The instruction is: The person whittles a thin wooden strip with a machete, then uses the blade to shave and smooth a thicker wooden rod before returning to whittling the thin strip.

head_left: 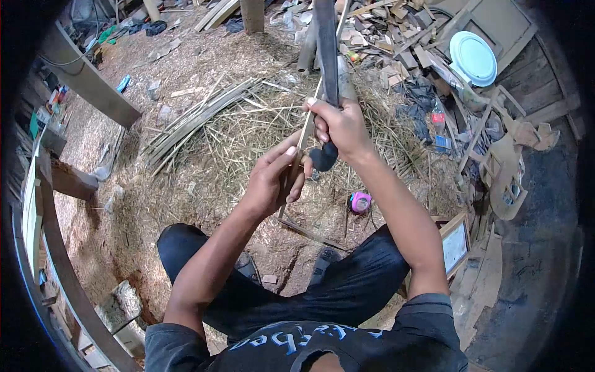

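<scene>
A long machete (326,53) points away from me, its dark blade upright in view. My right hand (348,129) is wrapped round it near the black handle (324,157), whose rounded end shows below the fist. Beside the blade runs a thin bamboo strip (305,132), slanting from the upper middle down toward my knees. My left hand (274,177) pinches this strip between thumb and fingers, just below the right hand. The right thumb lies against the strip too. Where the blade's edge meets the strip, I cannot tell.
Shavings cover the ground, with a bundle of strips (204,118) ahead left. A pink tape measure (360,202) lies near my right knee. Wood offcuts (384,37), a pale blue lid (473,58) and a framed panel (454,245) are on the right. Posts (93,77) stand left.
</scene>
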The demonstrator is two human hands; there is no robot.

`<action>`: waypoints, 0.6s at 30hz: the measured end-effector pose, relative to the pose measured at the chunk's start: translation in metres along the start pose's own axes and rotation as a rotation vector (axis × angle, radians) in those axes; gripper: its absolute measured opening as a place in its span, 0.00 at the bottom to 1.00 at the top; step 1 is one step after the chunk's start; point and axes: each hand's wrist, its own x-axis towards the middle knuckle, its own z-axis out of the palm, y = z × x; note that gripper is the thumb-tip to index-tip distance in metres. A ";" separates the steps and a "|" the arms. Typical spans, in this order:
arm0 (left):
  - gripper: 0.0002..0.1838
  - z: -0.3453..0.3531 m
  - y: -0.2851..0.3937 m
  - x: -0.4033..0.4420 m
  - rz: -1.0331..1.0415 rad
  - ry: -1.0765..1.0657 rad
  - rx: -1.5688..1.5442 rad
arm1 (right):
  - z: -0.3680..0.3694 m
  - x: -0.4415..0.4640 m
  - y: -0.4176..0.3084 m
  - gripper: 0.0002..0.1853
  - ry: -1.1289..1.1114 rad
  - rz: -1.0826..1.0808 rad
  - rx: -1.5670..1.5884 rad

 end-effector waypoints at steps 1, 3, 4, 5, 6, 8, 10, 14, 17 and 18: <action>0.29 0.001 0.003 -0.001 -0.016 0.016 0.013 | 0.001 -0.002 0.004 0.12 -0.025 -0.020 -0.037; 0.27 -0.001 0.003 0.000 -0.043 0.097 0.006 | 0.004 -0.007 0.007 0.12 -0.031 -0.045 -0.125; 0.27 -0.004 0.001 0.001 -0.039 0.100 0.003 | 0.006 -0.008 0.008 0.12 -0.039 -0.073 -0.208; 0.27 -0.007 0.000 0.002 -0.010 0.131 -0.014 | 0.007 -0.009 0.009 0.12 -0.047 -0.073 -0.209; 0.26 -0.009 0.001 0.003 0.020 0.165 -0.029 | 0.003 -0.009 0.007 0.13 -0.035 -0.167 -0.423; 0.25 -0.008 0.012 0.002 0.032 0.276 -0.020 | -0.004 -0.010 0.005 0.16 -0.001 -0.364 -0.846; 0.23 -0.013 0.021 -0.001 0.045 0.278 0.007 | -0.001 -0.014 0.008 0.11 -0.056 -0.356 -0.979; 0.20 -0.017 0.015 0.000 0.077 0.342 -0.050 | 0.010 -0.016 0.034 0.04 -0.116 -0.678 -1.194; 0.26 -0.027 0.008 -0.009 0.075 0.237 0.030 | 0.005 -0.003 0.013 0.06 -0.030 -0.467 -1.279; 0.30 -0.022 0.015 -0.011 0.072 0.208 0.002 | 0.005 -0.002 0.012 0.06 -0.027 -0.471 -1.280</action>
